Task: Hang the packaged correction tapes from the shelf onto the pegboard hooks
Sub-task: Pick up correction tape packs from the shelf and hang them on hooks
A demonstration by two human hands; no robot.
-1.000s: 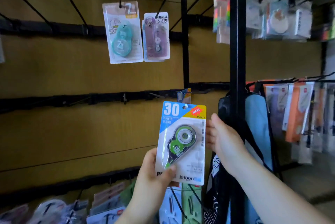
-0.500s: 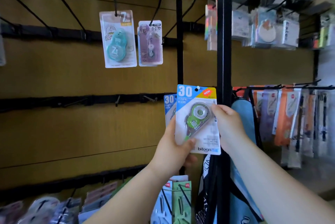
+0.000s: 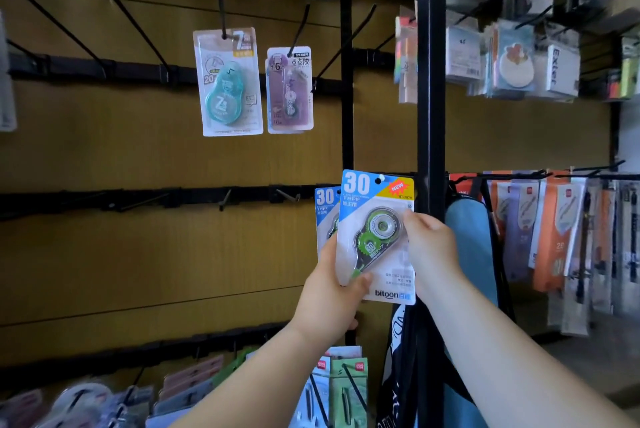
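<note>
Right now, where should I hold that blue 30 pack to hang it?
Hold the tape pack by its lower side edges, coming from below, like the left hand and right hand: it stands upright and its top hang hole must stay clear.

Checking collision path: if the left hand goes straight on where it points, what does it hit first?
Probably the second 30 pack, just behind the held correction tape pack; the left hand points up toward the board. Depth is unclear.
</note>
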